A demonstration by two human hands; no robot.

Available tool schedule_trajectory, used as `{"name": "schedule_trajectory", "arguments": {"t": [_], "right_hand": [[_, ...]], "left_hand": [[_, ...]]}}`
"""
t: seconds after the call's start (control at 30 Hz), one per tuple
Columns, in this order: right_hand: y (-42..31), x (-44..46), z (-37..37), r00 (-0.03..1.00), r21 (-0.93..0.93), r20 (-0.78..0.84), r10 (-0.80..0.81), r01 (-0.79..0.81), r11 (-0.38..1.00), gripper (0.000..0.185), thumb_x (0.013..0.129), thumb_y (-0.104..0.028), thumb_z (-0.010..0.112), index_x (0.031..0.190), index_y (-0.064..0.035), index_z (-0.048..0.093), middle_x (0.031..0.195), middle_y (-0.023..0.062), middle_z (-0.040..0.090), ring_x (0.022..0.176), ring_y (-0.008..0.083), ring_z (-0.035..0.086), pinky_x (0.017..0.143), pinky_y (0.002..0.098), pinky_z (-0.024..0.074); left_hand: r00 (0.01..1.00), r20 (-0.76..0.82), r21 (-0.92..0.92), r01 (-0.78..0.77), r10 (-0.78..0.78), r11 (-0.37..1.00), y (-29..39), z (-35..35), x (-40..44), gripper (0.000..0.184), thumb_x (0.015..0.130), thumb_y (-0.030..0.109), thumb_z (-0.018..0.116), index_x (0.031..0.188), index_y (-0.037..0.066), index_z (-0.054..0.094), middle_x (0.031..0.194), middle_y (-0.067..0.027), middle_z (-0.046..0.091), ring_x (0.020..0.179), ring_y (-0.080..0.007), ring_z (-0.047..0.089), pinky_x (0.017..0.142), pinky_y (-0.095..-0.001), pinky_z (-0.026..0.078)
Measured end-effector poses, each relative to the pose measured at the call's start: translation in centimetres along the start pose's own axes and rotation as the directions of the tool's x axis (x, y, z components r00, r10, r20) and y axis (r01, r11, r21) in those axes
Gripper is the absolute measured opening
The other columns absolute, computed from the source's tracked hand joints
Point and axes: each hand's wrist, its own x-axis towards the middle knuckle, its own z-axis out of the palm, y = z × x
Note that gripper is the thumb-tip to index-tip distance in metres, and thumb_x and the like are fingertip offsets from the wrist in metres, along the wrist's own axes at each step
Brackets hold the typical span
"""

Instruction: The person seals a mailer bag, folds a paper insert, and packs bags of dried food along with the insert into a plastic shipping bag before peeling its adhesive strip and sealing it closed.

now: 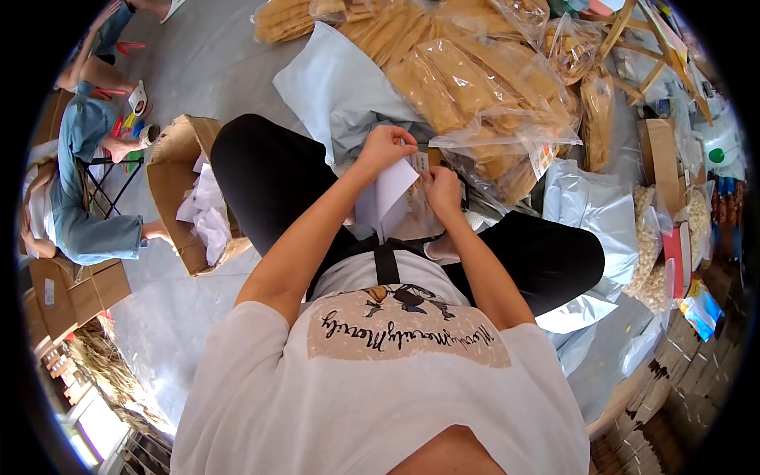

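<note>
A folded or curling white sheet of paper stands over my lap between my knees. My left hand is closed at its upper end, fingers bent over the edge. To the right, my right hand has its thumb and fingers pinched together near a small printed piece; what exactly it grips is too small to tell. Just beyond both hands lie a grey-white plastic mailing bag and a clear plastic bag with flat tan-brown pieces in it.
An open cardboard box with crumpled white paper stands by my left knee. Silver bags lie right of my right knee. More clear bags of tan pieces fill the far floor. A seated person is at the left.
</note>
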Motion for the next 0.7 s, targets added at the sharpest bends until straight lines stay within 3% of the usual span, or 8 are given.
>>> {"name": "schedule_trajectory", "arguments": {"t": [0.07, 0.2, 0.3, 0.4, 0.5, 0.53, 0.57, 0.7], "right_hand": [[-1.8, -0.9, -2.0, 0.989, -0.031, 0.037, -0.141, 0.142, 0.989, 0.020, 0.076, -0.022, 0.061, 0.080, -0.0022, 0.064, 0.072, 0.0187, 0.060, 0.067, 0.0365, 0.058, 0.061, 0.0421, 0.0447], [-4.4, -1.9, -5.8, 0.937, 0.012, -0.079, -0.340, 0.342, 0.939, 0.020, 0.076, -0.021, 0.061, 0.084, -0.0033, 0.064, 0.075, 0.0170, 0.060, 0.068, 0.0348, 0.057, 0.062, 0.0409, 0.0446], [-6.5, -2.3, -8.8, 0.948, 0.096, -0.007, -0.319, 0.319, 0.943, 0.023, 0.072, -0.025, 0.064, 0.084, -0.0054, 0.064, 0.073, 0.0146, 0.057, 0.069, 0.0347, 0.055, 0.062, 0.0415, 0.0442], [-6.0, -2.0, -10.5, 0.775, -0.143, -0.128, -0.619, 0.603, 0.785, 0.024, 0.071, -0.023, 0.065, 0.085, -0.0030, 0.064, 0.076, 0.0134, 0.059, 0.069, 0.0332, 0.056, 0.062, 0.0399, 0.0446], [-3.5, -1.2, -10.7, 0.872, -0.029, -0.127, -0.472, 0.472, 0.881, 0.022, 0.072, -0.017, 0.065, 0.087, -0.0009, 0.065, 0.074, 0.0102, 0.062, 0.062, 0.0243, 0.058, 0.059, 0.0333, 0.0450], [-2.7, -1.1, -10.4, 0.921, 0.225, -0.122, -0.369, 0.388, 0.894, 0.020, 0.073, -0.015, 0.065, 0.087, -0.0006, 0.065, 0.073, 0.0091, 0.063, 0.060, 0.0194, 0.057, 0.058, 0.0302, 0.0445], [-2.0, -1.0, -10.1, 0.960, 0.465, -0.089, -0.267, 0.277, 0.841, 0.018, 0.074, -0.012, 0.065, 0.087, -0.0003, 0.065, 0.072, 0.0081, 0.064, 0.058, 0.0144, 0.057, 0.057, 0.0270, 0.0440], [-3.8, -1.9, -10.0, 0.974, 0.649, -0.207, -0.094, 0.208, 0.732, 0.015, 0.075, -0.010, 0.065, 0.085, 0.0013, 0.065, 0.069, 0.0060, 0.064, 0.056, 0.0095, 0.053, 0.056, 0.0248, 0.0426]], "left_hand": [[0.991, 0.074, -0.033, -0.105, 0.107, 0.994, 1.4, -0.3, -1.3, 0.015, 0.073, 0.010, 0.066, 0.084, 0.001, 0.062, 0.051, 0.0067, 0.043, 0.046, -0.0032, 0.037, 0.042, -0.0220, 0.027], [0.972, 0.162, -0.174, -0.142, 0.171, 0.974, 2.9, -0.7, -2.2, 0.014, 0.077, 0.011, 0.063, 0.087, 0.002, 0.061, 0.056, 0.0062, 0.047, 0.050, -0.0035, 0.041, 0.046, -0.0212, 0.031], [0.971, 0.080, -0.202, -0.206, 0.226, 0.957, 3.9, -1.3, -1.8, 0.010, 0.081, 0.010, 0.059, 0.088, 0.003, 0.059, 0.061, 0.0047, 0.051, 0.054, -0.0038, 0.044, 0.050, -0.0206, 0.036], [0.977, -0.160, -0.378, -0.195, 0.144, 0.905, 5.2, -3.4, -1.5, 0.008, 0.083, 0.010, 0.057, 0.085, 0.003, 0.057, 0.061, 0.0031, 0.051, 0.053, -0.0044, 0.045, 0.050, -0.0203, 0.038], [0.962, -0.273, -0.513, -0.119, -0.030, 0.850, 7.3, -5.8, -2.7, 0.008, 0.084, 0.008, 0.055, 0.084, 0.001, 0.055, 0.064, 0.0003, 0.055, 0.051, -0.0071, 0.048, 0.046, -0.0214, 0.039], [0.961, -0.276, -0.513, -0.124, -0.027, 0.849, 6.8, -5.6, -2.6, 0.008, 0.084, 0.008, 0.055, 0.084, 0.001, 0.055, 0.064, 0.0003, 0.055, 0.051, -0.0071, 0.048, 0.046, -0.0214, 0.039], [0.949, -0.315, -0.508, -0.152, -0.019, 0.848, 5.8, -5.2, -2.3, 0.009, 0.083, 0.009, 0.056, 0.084, 0.000, 0.055, 0.064, -0.0005, 0.055, 0.051, -0.0075, 0.050, 0.047, -0.0218, 0.040], [0.843, -0.538, -0.353, -0.233, 0.007, 0.906, 7.4, -3.2, -3.8, 0.016, 0.080, 0.011, 0.061, 0.087, -0.001, 0.054, 0.064, -0.0031, 0.057, 0.053, -0.0085, 0.053, 0.048, -0.0224, 0.042]]}}
